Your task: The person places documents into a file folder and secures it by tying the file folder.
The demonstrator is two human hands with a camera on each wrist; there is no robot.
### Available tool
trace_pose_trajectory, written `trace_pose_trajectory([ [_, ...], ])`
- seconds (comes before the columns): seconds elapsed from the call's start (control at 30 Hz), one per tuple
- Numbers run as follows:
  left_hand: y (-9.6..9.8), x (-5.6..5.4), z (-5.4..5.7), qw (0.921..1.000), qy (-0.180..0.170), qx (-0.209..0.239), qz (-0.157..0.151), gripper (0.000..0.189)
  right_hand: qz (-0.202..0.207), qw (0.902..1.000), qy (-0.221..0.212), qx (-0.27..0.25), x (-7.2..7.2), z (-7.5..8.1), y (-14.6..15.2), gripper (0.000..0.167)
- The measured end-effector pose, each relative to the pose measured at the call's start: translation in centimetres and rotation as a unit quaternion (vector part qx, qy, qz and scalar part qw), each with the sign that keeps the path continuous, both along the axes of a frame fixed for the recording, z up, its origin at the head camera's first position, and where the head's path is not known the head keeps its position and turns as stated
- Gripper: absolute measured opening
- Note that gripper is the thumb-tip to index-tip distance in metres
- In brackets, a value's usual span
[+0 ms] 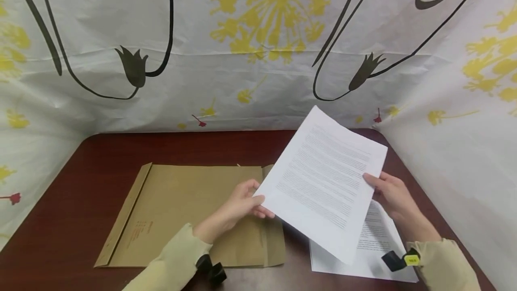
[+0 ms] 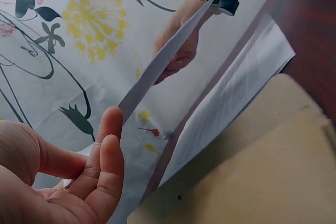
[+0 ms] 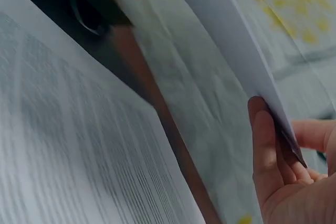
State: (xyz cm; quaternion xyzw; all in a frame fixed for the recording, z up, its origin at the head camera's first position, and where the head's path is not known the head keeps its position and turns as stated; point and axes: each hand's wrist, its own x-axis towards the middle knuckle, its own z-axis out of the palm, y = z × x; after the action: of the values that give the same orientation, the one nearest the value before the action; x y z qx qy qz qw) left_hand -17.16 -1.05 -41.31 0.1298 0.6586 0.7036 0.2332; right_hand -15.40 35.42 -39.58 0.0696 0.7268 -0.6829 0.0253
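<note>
White paper [image 1: 323,183] is held up at a tilt, its print plain in the head view, above the right part of the table [image 1: 121,147]. Both hands grasp it: the left hand [image 1: 244,202] pinches its left corner, and the right hand [image 1: 392,194] pinches its right edge, thumb on the printed side and fingers behind. Below it, a second page [image 1: 375,246] lies on the table, partly hidden from above; left of that, the brown envelope [image 1: 194,201] lies flat, its right part beneath the left hand. Whether the raised paper is one sheet or a thin stack is hard to tell. The step in hand seems to be handling this paper without creasing it, so light, even pressure from both sides would serve best; a hard squeeze at the corner could leave a dent. Both grips should turn together, so that the paper neither bows nor twists. Its lower corner would best clear the other page, lest it drag that along. If several sheets are held, squaring their edges gently would suit.
</note>
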Motion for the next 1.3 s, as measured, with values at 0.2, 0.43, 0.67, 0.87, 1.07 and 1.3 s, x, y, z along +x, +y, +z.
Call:
trace_pose_trajectory([
  [0.2, -2.2, 1.5, -0.6, 0.9996, -0.009, -0.002, 0.028, 0.007, 0.036, 0.9960, 0.001, 0.081, 0.1, -0.2, -4.2, 0.051],
  [0.43, -4.7, 3.5, -1.4, 0.9987, -0.031, 0.030, 0.027, 0.010, 0.074, 0.9921, 0.023, 0.099, 0.1, -0.9, -7.4, 0.047],
  [0.67, -6.5, 5.4, -1.9, 0.9979, -0.054, 0.037, 0.007, 0.024, 0.087, 0.9909, 0.035, 0.096, -0.6, -1.0, -9.1, 0.040],
  [0.87, -6.8, 6.9, -2.4, 0.9952, -0.086, 0.044, -0.013, 0.038, 0.092, 0.9912, 0.032, 0.090, -1.1, -0.7, -10.3, 0.040],
  [1.07, -7.2, 8.2, -3.4, 0.9899, -0.097, 0.079, -0.067, 0.044, 0.097, 0.9923, 0.021, 0.074, -1.3, -0.7, -11.4, 0.039],
  [1.3, -7.8, 8.3, -4.1, 0.9862, -0.091, 0.101, -0.095, 0.043, 0.103, 0.9924, 0.019, 0.063, -1.4, -1.0, -12.1, 0.037],
])
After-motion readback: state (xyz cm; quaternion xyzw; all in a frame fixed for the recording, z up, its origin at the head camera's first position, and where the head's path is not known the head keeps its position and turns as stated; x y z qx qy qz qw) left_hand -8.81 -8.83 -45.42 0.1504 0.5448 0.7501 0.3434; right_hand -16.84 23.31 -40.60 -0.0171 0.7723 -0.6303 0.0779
